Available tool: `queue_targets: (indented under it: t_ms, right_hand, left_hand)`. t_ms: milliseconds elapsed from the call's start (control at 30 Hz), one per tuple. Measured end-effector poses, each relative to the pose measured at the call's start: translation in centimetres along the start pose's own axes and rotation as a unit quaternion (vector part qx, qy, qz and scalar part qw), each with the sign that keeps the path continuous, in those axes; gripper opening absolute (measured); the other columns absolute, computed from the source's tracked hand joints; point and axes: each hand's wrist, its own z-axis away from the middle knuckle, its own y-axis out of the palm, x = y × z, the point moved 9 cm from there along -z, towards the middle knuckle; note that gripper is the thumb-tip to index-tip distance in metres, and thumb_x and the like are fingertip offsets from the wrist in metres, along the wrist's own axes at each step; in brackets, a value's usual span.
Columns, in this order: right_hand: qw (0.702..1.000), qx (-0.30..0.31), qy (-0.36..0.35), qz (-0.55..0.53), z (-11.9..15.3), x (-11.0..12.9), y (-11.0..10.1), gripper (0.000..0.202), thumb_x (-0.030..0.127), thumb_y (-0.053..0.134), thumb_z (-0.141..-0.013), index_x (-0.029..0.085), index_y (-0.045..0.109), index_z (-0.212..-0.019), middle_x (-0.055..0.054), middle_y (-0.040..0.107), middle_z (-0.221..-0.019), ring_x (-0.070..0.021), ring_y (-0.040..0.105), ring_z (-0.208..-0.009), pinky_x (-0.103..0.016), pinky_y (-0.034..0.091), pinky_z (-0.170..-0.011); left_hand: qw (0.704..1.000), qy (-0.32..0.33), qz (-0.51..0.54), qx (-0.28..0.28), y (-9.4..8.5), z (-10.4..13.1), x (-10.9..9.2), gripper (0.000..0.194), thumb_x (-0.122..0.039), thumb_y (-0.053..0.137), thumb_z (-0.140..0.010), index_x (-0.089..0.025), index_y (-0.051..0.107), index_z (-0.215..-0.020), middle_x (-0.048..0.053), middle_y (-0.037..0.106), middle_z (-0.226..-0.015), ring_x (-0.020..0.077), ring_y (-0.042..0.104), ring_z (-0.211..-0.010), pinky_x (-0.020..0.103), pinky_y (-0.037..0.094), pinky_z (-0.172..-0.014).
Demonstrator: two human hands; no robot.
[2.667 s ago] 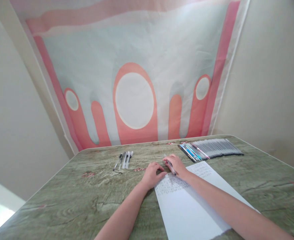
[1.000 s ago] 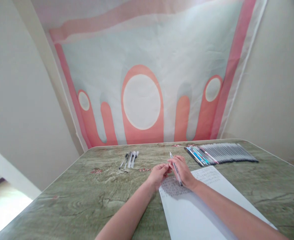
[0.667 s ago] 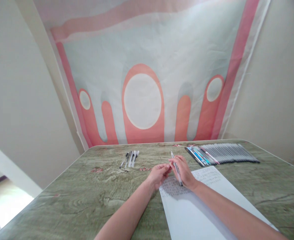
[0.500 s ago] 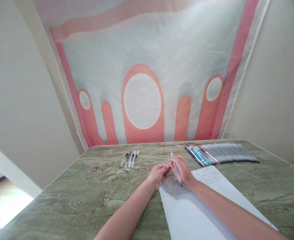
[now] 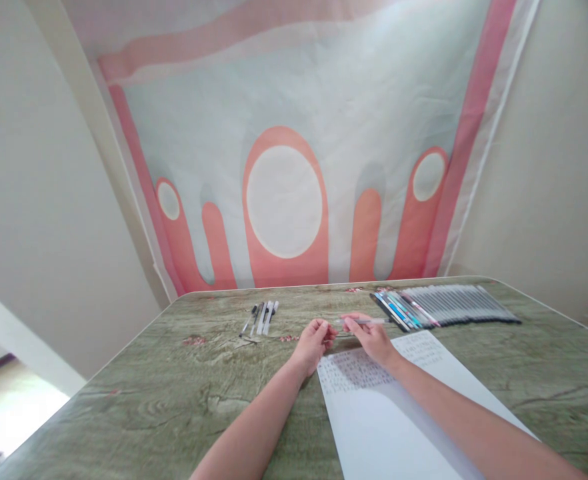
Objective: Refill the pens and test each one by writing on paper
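Observation:
My right hand (image 5: 373,339) is closed on a slim clear pen (image 5: 379,321), which lies nearly level across the fingers with one end towards my left hand. Just left of it, my left hand (image 5: 313,341) is curled, thumb and fingertips together. Whatever those fingertips hold, if anything, is too small to make out. A small gap separates the two hands. Below them is a white sheet of paper (image 5: 389,427) with rows of handwriting along its upper part. My right forearm crosses over the sheet and casts a shadow on it.
A row of many clear pens (image 5: 457,307) lies at the back right, with blue, teal and dark ones (image 5: 399,312) at its left end. Several black and white pens (image 5: 264,318) lie left of my hands. The wood-patterned table (image 5: 174,400) reaches a printed backdrop (image 5: 284,273).
The pen in my right hand has turned from steeply slanted to nearly level. My hands, which were touching, have moved slightly apart.

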Motion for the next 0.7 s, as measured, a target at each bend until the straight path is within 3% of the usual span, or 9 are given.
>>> queue_targets:
  t_ms: [100, 333, 700]
  right_hand:
    - [0.996, -0.008, 0.051, -0.078, -0.1, -1.1, -0.1, 0.029, 0.042, 0.055, -0.075, 0.017, 0.056, -0.087, -0.003, 0.063, -0.069, -0.0167, 0.059, -0.068, -0.033, 0.046, -0.072]
    - [0.973, 0.005, 0.119, -0.199, 0.4, -1.7, 0.6, 0.028, 0.042, 0.059, -0.071, 0.018, 0.057, -0.085, -0.003, 0.064, -0.075, -0.0176, 0.06, -0.073, -0.038, 0.046, -0.079]
    - [0.963, 0.01, 0.142, -0.229, 0.5, -2.4, 1.0, 0.027, 0.043, 0.063, -0.067, 0.019, 0.057, -0.079, 0.0, 0.061, -0.069, -0.0148, 0.057, -0.068, -0.035, 0.046, -0.076]
  left_hand:
    - [0.999, 0.012, -0.037, 0.006, 0.1, 0.0, -0.1, 0.035, -0.049, 0.056, -0.07, -0.016, 0.045, -0.077, 0.0, 0.057, -0.072, 0.0076, 0.05, -0.062, 0.02, 0.038, -0.058]
    - [0.995, 0.035, -0.088, 0.029, 0.6, 0.2, -0.4, 0.037, -0.053, 0.051, -0.072, -0.017, 0.044, -0.077, 0.0, 0.056, -0.073, 0.0085, 0.052, -0.065, 0.021, 0.038, -0.06]
    - [0.995, 0.042, -0.087, 0.029, 0.6, 0.2, -0.4, 0.036, -0.052, 0.05, -0.073, -0.017, 0.043, -0.076, -0.001, 0.054, -0.07, 0.0083, 0.049, -0.062, 0.021, 0.038, -0.059]
